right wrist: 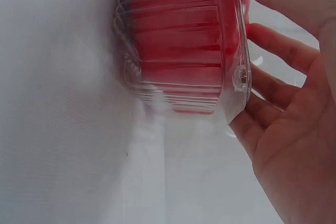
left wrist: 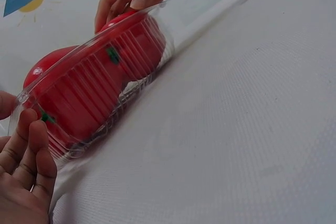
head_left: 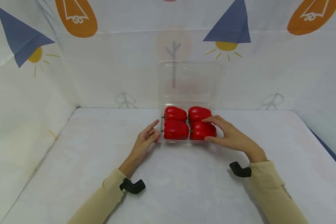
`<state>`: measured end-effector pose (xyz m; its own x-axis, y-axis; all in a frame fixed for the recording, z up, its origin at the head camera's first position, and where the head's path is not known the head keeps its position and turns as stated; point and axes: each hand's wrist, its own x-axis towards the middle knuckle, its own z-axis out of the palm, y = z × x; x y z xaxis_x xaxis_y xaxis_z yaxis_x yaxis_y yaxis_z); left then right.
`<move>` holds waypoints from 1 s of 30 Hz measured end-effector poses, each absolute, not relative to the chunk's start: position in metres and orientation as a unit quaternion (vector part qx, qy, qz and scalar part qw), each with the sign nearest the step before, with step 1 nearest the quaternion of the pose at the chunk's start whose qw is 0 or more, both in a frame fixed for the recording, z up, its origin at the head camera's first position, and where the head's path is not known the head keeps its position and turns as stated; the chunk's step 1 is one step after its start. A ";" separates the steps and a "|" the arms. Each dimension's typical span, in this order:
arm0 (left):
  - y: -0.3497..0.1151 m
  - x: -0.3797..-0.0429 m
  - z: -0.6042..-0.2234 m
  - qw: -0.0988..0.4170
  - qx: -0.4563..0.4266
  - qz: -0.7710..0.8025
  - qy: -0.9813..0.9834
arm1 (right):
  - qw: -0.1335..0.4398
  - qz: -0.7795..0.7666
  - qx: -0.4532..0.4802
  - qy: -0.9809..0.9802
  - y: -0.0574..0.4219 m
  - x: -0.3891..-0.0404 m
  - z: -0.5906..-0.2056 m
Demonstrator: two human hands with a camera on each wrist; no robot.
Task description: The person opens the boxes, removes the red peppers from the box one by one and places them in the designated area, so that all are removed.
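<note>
A clear plastic clamshell container holds several red bell peppers in two rows, with green stems pointing left. My right hand spans the front right bell pepper, fingers over its far side and thumb at its near side. In the right wrist view, its fingers lie by the ribbed container's rim. My left hand is at the container's left side, index finger extended along it. Its fingertips rest against the outer wall near the front left bell pepper in the left wrist view.
The container's clear lid stands raised at the back, against a white printed cloth. Under the container lies a white-covered table. Black wrist devices sit at both sleeve cuffs.
</note>
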<state>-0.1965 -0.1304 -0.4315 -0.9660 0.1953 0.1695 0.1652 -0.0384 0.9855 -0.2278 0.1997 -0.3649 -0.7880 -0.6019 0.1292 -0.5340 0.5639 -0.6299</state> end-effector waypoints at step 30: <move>-0.127 -0.199 -0.434 0.003 0.120 0.723 0.680 | 0.007 -0.349 -0.323 0.879 0.201 -0.231 -0.379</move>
